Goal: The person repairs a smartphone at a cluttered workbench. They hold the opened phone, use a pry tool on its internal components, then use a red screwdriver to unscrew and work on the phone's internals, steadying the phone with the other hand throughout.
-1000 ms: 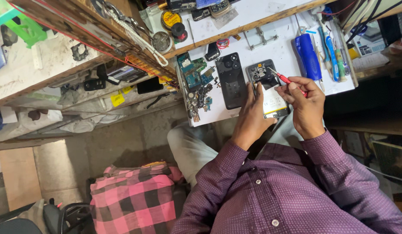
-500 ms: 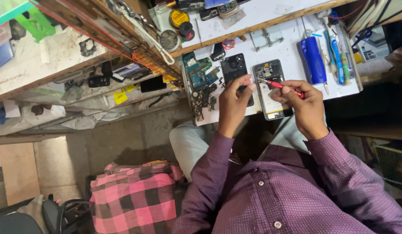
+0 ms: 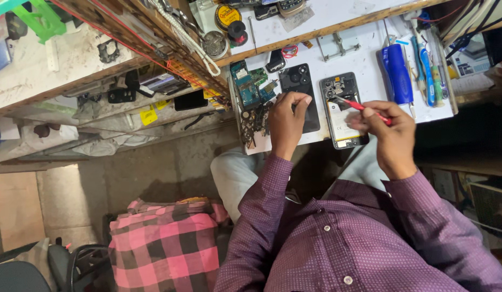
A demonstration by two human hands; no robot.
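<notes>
An opened phone (image 3: 343,111) lies face down on the white worktop (image 3: 364,59), its insides showing. My right hand (image 3: 389,130) holds a red-handled screwdriver (image 3: 361,107), whose tip touches the upper part of the opened phone. My left hand (image 3: 286,121) rests with curled fingers on the lower edge of a black phone back cover (image 3: 299,86) lying just left of the opened phone. Green circuit boards (image 3: 251,81) and small loose parts sit left of that hand.
A blue cylindrical tool (image 3: 397,73) and several pens lie at the worktop's right. A metal clamp (image 3: 334,46) lies above the phones. A shelf with tape rolls (image 3: 226,16) runs behind. A pink checked cloth (image 3: 164,243) lies on the floor at the left.
My left hand has moved left off the opened phone onto the black back cover. My right hand stays on the opened phone with the screwdriver.
</notes>
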